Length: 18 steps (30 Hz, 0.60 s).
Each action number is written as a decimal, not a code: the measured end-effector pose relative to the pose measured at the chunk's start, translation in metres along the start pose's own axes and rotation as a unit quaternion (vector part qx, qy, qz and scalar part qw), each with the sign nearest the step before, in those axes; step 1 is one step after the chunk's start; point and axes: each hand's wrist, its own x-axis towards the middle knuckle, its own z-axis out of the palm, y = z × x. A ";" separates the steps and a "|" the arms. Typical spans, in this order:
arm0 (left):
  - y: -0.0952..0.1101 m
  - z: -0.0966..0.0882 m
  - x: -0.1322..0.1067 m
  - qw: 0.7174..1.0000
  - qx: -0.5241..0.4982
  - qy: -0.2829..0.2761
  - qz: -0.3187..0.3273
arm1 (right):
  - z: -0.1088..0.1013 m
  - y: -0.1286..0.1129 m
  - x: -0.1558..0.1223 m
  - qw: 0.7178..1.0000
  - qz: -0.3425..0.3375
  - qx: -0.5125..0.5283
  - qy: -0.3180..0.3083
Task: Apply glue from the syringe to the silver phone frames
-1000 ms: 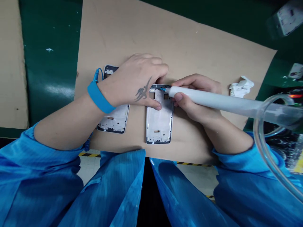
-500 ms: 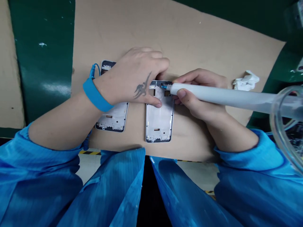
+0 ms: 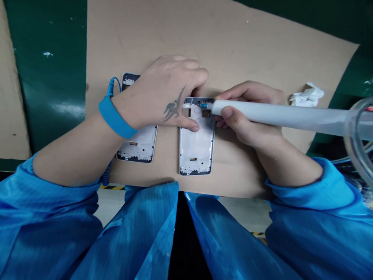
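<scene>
1. Pressing a metal phone frame (image 3: 196,149) onto the cardboard sheet (image 3: 233,46), the half-closed left hand (image 3: 166,93) holds its upper end.
2. The closed right hand (image 3: 247,116) grasps a white dispensing syringe (image 3: 276,116), its blue tip (image 3: 202,105) at the frame's top edge.
3. A second frame (image 3: 136,146) lies just left; any applied material is too small to see.

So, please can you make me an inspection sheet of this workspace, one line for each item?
Surface: brown cardboard sheet on a green bench.
Job's things: middle phone frame and left phone frame, metal, lying side by side; white dispensing syringe, blue tip at the middle frame's top end.
Clutter: crumpled white tissue.
Hands: left hand grips the middle frame; right hand holds the syringe.
Cables: blue coiled cord under the left forearm; clear tube at far right.
Surroundings: blue wristband, blue sleeves, striped floor tape.
</scene>
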 end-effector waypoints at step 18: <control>0.002 -0.005 -0.002 1.000 0.025 -0.015 0.008 | 0.001 0.005 -0.002 0.999 -0.015 0.041 0.014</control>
